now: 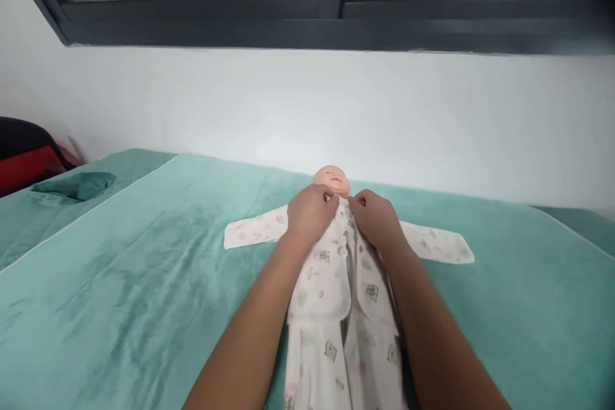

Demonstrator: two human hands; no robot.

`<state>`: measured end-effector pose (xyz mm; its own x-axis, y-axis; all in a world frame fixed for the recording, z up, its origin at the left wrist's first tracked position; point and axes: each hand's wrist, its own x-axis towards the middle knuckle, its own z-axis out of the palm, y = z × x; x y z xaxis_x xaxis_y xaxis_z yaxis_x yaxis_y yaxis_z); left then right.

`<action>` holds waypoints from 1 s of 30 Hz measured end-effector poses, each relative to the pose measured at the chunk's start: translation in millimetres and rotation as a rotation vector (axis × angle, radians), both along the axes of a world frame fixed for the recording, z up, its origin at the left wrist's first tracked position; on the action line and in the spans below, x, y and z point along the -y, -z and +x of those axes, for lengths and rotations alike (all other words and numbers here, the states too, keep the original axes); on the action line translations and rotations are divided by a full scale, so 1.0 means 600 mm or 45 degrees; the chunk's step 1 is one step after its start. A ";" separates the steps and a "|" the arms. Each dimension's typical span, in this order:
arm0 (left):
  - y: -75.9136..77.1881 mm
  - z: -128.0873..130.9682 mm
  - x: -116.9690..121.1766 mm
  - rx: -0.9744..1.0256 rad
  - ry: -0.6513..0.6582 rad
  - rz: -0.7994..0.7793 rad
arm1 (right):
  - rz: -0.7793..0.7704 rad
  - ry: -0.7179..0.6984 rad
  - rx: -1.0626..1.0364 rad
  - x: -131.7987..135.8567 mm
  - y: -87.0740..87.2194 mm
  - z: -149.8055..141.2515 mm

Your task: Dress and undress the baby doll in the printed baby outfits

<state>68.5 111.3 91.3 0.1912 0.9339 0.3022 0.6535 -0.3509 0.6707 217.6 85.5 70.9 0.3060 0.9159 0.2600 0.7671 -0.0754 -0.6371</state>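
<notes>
A baby doll lies on its back, its head towards the wall. It wears a white long-sleeved baby jacket printed with small animals, the front parted down the middle. My left hand pinches the left edge of the collar just below the doll's chin. Opposite it, my right hand is closed on the right edge of the collar. Both sleeves stretch out sideways on the bed. White trousers in the same print show below the jacket hem. My fingertips are partly hidden.
A green plush cover spreads under the doll, with creases at the left. Behind it rises a white wall below a dark window frame. A red and black object stands at the far left.
</notes>
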 end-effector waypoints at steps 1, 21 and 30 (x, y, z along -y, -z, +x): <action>0.003 -0.001 -0.002 0.013 0.007 0.006 | 0.057 -0.003 -0.079 0.002 0.000 -0.004; -0.006 -0.013 -0.007 0.586 0.257 -0.308 | 0.067 -0.322 -1.006 0.005 -0.007 -0.009; -0.004 -0.010 -0.003 0.499 0.273 -0.236 | -0.047 -0.460 -0.911 0.013 -0.018 0.000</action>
<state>62.6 113.4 94.0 0.2903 0.9308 0.2224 0.2649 -0.3015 0.9159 217.6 77.8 81.6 0.0702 0.9943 0.0802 0.1543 0.0686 -0.9856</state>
